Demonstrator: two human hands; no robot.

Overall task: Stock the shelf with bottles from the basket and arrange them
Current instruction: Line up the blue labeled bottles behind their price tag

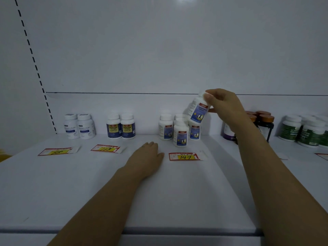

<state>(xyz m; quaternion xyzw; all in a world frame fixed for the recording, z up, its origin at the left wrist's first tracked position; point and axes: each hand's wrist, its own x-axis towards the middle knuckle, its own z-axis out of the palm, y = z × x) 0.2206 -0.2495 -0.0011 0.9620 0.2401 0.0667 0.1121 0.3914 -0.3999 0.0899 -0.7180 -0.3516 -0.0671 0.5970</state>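
My right hand (224, 105) grips a white bottle with a blue label (197, 110) by its cap, tilted in the air above a cluster of matching white bottles (180, 133) at the back of the white shelf (159, 192). My left hand (148, 156) rests flat on the shelf, fingers straight, just left of the price tag reading 147 (184, 156). The basket is out of view.
Further left stand two blue-and-yellow labelled bottles (120, 127) and two white bottles (79, 126), with price tags (106, 148) in front. On the right are dark bottles with copper caps (262, 121) and green-labelled bottles (305, 130). The shelf's front edge (159, 229) runs below my arms.
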